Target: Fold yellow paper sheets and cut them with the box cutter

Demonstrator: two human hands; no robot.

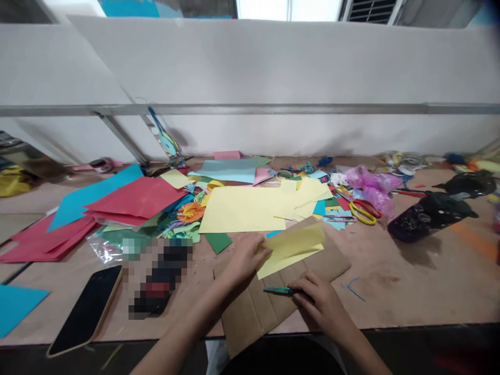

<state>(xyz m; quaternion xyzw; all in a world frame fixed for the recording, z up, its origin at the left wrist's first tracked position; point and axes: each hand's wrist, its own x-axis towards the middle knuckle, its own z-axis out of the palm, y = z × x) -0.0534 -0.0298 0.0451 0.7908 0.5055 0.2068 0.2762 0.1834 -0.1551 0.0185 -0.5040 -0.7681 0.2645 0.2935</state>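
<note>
My left hand (248, 256) has its fingers closed on the left edge of a yellow sheet of paper (292, 247), whose far part curls up. The sheet lies over a piece of brown cardboard (253, 312) at the table's front edge. In my right hand (318, 297) is a slim green and dark utility knife (278, 290), pointing left just above the cardboard. It is apart from the yellow sheet. Whether its blade is out is too small to tell.
Behind lie larger yellow sheets (242, 208), an orange paper flower (191, 212) and yellow-handled scissors (363, 213). Red sheets (136, 200) and a phone (88, 307) are at left. A dark bottle (427, 219) lies at right. A white panel (273, 62) rises behind the table.
</note>
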